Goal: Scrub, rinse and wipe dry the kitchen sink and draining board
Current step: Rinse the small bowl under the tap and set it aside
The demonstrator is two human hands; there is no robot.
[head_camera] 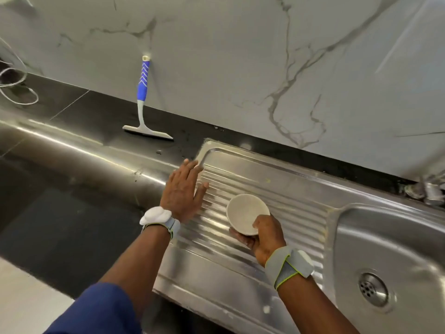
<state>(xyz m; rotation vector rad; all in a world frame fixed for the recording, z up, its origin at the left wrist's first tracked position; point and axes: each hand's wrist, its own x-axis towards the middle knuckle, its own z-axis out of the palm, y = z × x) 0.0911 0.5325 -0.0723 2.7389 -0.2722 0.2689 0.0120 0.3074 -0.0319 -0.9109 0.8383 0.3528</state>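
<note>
A steel draining board with ridges fills the middle, and the sink basin with its drain lies to its right. My left hand lies flat with straight fingers on the board's left edge. My right hand grips a small white bowl by its near rim, just over the ridges. The bowl looks empty inside.
A blue-handled squeegee leans against the marble wall on the black counter. White cable coils at the far left. Tap fittings sit behind the sink at the right edge. A steel rail runs left of the board.
</note>
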